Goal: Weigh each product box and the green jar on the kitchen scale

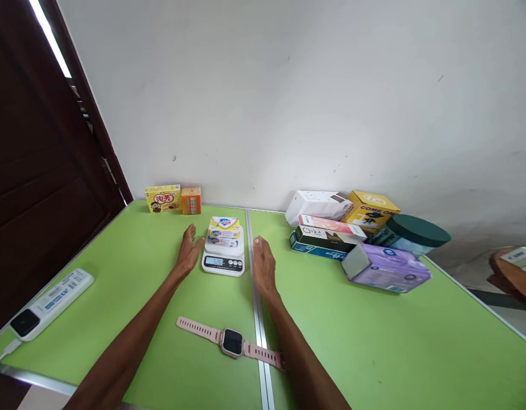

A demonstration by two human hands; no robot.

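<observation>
A white digital kitchen scale stands on the green table with its display lit and showing digits. Stacked on its platform are small soap boxes, a yellow-and-white soap box on top and a white-and-blue soap box at the bottom. My left hand rests just left of the scale, fingers extended, holding nothing. On the other side, my right hand lies edge-down close to the scale, its fingers stretched out and nothing in them. Between my forearms is a pink-strapped smartwatch, its right strap end partly under my right forearm.
A yellow snack box and an orange box stand by the wall. Several boxes, a purple tissue pack and a green-lidded tub crowd the right. A white power strip lies left. A metal seam crosses the table.
</observation>
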